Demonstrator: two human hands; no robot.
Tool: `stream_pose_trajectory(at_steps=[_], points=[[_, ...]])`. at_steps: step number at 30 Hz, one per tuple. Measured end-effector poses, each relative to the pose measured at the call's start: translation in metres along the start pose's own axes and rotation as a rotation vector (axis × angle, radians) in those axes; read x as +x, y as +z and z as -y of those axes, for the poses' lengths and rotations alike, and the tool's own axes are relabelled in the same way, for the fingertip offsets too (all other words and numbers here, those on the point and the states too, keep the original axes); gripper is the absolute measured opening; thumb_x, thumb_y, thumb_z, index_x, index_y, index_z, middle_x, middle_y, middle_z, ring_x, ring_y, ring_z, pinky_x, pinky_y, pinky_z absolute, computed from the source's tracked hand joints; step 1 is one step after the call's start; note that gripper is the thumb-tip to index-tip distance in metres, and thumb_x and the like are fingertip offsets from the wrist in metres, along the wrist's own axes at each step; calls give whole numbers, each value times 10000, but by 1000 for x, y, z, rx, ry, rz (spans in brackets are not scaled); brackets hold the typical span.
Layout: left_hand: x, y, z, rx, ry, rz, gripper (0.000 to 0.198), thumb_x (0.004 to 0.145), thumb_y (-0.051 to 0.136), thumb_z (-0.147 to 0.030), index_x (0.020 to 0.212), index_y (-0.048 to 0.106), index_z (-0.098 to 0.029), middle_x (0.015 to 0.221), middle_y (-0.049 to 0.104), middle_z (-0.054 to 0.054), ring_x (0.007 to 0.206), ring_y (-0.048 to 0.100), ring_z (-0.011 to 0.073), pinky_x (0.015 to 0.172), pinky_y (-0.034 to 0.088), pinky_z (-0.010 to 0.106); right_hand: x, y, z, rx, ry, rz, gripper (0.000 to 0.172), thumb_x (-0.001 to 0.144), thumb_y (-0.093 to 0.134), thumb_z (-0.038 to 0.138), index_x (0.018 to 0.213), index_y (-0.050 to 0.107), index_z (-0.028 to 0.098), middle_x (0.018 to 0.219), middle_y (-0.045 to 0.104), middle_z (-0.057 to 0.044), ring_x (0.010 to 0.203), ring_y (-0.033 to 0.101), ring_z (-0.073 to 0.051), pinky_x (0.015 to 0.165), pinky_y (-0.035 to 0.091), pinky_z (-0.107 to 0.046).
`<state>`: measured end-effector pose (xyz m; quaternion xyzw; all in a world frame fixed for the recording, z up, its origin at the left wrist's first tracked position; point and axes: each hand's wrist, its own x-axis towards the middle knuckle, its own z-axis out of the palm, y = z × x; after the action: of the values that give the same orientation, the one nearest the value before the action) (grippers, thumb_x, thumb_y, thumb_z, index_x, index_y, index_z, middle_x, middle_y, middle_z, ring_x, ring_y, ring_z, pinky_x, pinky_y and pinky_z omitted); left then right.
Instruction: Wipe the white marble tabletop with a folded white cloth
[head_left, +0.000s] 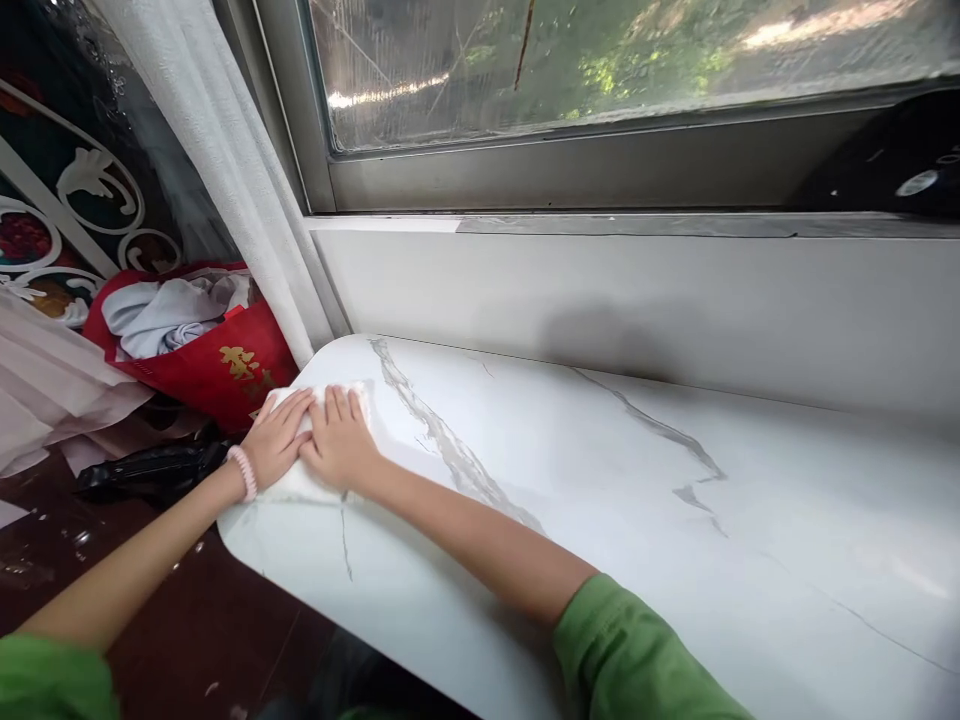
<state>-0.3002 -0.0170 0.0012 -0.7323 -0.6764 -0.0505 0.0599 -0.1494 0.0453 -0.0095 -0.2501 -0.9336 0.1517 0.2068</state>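
Note:
Both hands lie at the left end of a white marbled table (510, 440). Under them is a white cloth (300, 487), spread flat on the tabletop near its rounded corner. My left hand (276, 440), with a pink beaded bracelet at the wrist, presses on the cloth with its fingers stretched out. Beside it my right hand (341, 435) rests flat on the same cloth, fingers extended away from me. The two hands touch at the thumbs. Part of the cloth is hidden beneath the palms.
A window frame (562, 175) and white wall (487, 285) run behind the table. Left of it stand a white curtain (217, 150) and a red bag (217, 365) with light clothes. A black bag (157, 470) lies below. A dark object (892, 155) sits on the right sill.

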Motion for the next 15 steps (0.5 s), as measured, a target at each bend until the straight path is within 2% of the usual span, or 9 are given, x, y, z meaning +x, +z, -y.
stream_pose_trajectory(at_steps=[5, 8, 11, 15], points=[[107, 18, 10, -75, 32, 36, 489, 905, 325, -318, 1356, 363, -134, 1444, 383, 128, 1352, 305, 221, 1128, 129, 472, 45, -10, -70, -112, 139, -7, 560, 909, 373, 300, 1385, 349, 5, 1457, 296, -260, 1375, 217, -330, 1110, 102, -508], [160, 26, 8, -103, 96, 47, 477, 888, 362, -304, 1332, 391, -133, 1430, 404, 118, 1332, 337, 218, 1126, 135, 471, 62, -14, -104, -165, 224, -55, 532, 910, 345, 281, 1365, 370, 7, 1446, 319, -256, 1367, 227, -334, 1099, 121, -511], [188, 30, 7, -114, 130, 52, 462, 880, 373, -285, 1314, 411, -133, 1416, 425, 109, 1319, 357, 204, 1126, 148, 457, 70, -14, -121, -211, 285, -119, 511, 901, 340, 259, 1345, 392, 13, 1426, 351, -253, 1352, 256, -334, 1088, 132, -523], [194, 32, 8, -117, 151, 27, 455, 892, 359, -292, 1321, 408, -150, 1413, 432, 99, 1321, 357, 198, 1127, 154, 450, 73, -12, -124, -231, 301, -150, 491, 898, 349, 257, 1324, 416, 22, 1416, 368, -253, 1345, 267, -332, 1087, 130, -522]])
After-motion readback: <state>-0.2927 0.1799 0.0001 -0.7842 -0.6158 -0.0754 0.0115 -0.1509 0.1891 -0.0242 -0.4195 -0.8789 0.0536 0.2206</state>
